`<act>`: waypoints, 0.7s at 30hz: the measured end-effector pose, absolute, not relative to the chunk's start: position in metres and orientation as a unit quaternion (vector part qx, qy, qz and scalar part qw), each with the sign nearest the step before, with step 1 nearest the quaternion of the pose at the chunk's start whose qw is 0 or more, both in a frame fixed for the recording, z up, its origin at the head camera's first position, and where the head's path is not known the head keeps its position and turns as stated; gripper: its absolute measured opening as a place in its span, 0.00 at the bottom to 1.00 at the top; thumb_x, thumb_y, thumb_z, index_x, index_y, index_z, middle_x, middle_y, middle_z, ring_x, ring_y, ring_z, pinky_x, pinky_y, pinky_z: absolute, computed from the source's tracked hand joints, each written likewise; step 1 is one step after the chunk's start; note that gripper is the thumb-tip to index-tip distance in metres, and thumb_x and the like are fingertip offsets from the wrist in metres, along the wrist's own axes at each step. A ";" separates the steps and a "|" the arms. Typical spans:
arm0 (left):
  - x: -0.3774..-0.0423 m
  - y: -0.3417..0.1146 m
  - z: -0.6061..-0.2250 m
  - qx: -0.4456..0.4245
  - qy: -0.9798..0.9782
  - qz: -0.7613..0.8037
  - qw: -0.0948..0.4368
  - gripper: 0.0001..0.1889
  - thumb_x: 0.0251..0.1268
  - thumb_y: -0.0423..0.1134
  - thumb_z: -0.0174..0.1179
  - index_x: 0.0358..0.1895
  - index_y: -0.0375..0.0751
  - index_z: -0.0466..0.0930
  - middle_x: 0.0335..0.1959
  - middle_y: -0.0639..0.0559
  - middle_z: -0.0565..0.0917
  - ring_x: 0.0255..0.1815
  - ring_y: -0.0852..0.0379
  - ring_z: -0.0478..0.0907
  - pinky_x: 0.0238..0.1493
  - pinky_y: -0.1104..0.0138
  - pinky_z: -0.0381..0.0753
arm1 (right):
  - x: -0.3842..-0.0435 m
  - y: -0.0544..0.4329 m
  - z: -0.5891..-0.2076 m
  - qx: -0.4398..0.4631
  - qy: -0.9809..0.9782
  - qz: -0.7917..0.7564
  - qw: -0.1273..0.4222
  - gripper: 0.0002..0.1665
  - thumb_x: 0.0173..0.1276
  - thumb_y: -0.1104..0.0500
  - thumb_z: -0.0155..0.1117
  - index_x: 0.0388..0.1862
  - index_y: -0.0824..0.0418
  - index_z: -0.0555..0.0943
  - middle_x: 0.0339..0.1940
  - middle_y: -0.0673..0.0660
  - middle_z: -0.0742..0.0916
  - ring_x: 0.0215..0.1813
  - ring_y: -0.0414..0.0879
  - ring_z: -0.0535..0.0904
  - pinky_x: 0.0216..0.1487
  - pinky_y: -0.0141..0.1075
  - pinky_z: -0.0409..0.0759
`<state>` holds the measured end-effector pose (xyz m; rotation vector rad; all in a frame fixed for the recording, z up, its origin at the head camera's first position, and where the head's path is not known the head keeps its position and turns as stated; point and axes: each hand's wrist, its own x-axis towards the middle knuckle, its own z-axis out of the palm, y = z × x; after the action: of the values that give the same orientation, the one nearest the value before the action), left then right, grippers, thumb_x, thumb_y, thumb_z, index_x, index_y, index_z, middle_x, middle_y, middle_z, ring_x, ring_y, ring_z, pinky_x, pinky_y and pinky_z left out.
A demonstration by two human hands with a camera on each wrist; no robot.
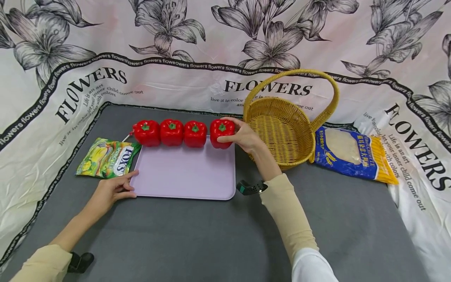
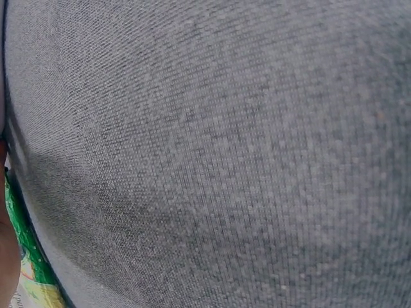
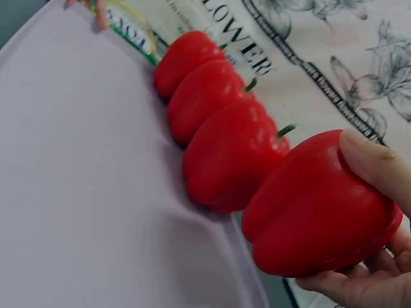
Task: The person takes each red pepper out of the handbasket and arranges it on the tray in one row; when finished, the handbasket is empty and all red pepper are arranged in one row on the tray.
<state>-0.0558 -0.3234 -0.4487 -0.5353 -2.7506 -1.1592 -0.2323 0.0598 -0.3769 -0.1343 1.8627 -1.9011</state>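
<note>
My right hand (image 1: 244, 137) grips a red bell pepper (image 1: 222, 131) between thumb and fingers, over the far right corner of a pale lilac tray (image 1: 184, 172). In the right wrist view, this pepper (image 3: 314, 212) is tilted, with its lobed underside toward the camera. Three more red bell peppers, a left one (image 1: 147, 133), a middle one (image 1: 171, 132) and a right one (image 1: 195, 134), stand in a row along the tray's far edge, stems up. My left hand (image 1: 114, 188) touches the tray's left rim with fingertips and thumb spread apart.
A yellow wicker basket (image 1: 306, 149) with a tall handle tips toward me, right of the tray. Beside it lies a blue and yellow food packet (image 1: 352, 152). A green FOX'S bag (image 1: 107, 158) is near my left hand. Floral cloth (image 1: 183, 86) hangs behind the grey table (image 1: 197, 235).
</note>
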 end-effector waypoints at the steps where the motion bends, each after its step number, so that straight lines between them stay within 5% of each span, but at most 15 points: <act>1: -0.056 -0.323 -0.449 -0.175 -0.907 -0.380 0.054 0.14 0.40 0.22 0.73 0.23 0.44 0.79 0.56 0.35 0.79 0.41 0.66 0.79 0.40 0.86 0.73 | -0.233 0.059 -0.379 -0.049 0.682 -0.691 0.234 0.36 0.56 0.74 0.68 0.64 0.61 0.70 0.60 0.61 0.76 0.60 0.55 0.71 0.58 0.45 0.77; 21: -0.056 -0.323 -0.449 -0.169 -0.910 -0.373 0.055 0.15 0.40 0.23 0.73 0.22 0.45 0.77 0.55 0.35 0.79 0.41 0.57 0.81 0.39 0.86 0.74 | -0.244 0.043 -0.400 0.014 0.725 -0.647 0.236 0.43 0.49 0.77 0.72 0.64 0.60 0.70 0.62 0.61 0.74 0.61 0.55 0.70 0.62 0.45 0.73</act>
<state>-0.0560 -0.3230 -0.4488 -0.5136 -2.7640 -1.1339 -0.2444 0.0434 -0.4002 0.0392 1.9881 -1.7729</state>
